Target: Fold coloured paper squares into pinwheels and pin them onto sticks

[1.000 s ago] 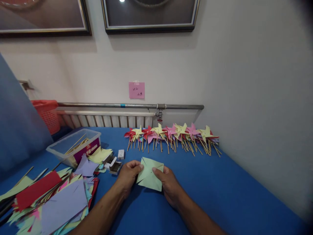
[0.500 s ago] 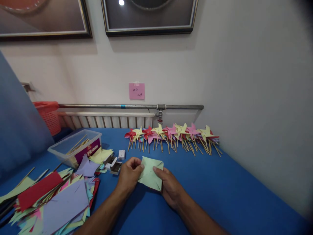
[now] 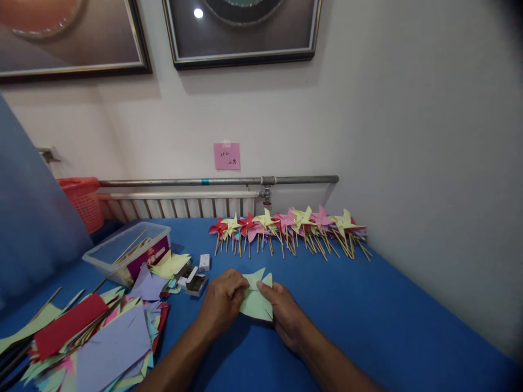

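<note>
Both my hands hold a light green paper square just above the blue table. My left hand pinches its left side, fingers curled over a flap folded toward the middle. My right hand grips the right side, thumb pressed on the paper's centre. Two pointed corners of the paper stick up at the top. A long row of finished paper pinwheels on wooden sticks, in red, yellow and pink, lies at the back of the table beyond my hands.
A heap of coloured paper sheets lies at the left. Behind it are a clear plastic box of wooden sticks, small open boxes and a white box. An orange basket and a radiator stand by the wall.
My left hand has folded a corner of the green paper inward, so the flat square now looks narrower with points sticking up. The view has tilted down slightly.
</note>
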Tool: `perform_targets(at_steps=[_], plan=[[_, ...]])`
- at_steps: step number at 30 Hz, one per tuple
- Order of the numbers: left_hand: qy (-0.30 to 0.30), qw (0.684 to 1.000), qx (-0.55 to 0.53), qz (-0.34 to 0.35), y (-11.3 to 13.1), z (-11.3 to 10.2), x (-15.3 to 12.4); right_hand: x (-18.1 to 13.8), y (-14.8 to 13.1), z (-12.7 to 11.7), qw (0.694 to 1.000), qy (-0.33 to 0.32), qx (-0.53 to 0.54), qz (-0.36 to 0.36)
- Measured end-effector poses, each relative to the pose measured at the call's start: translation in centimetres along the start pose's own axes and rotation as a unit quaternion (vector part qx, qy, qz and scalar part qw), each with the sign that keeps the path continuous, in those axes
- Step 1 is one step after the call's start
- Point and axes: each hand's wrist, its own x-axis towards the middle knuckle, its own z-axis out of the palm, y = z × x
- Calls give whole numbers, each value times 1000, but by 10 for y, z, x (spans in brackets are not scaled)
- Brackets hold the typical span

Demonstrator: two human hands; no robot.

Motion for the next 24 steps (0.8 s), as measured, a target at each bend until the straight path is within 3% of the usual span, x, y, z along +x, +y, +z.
perform_targets(at_steps=[6,24], plan=[[-17,999,43,14,3,-1,-1,1,2,-2,1000,-25,-3,-2],[-22,985,143,93,5,0,-3,3,3,-2,1000,-4,-7,-26]])
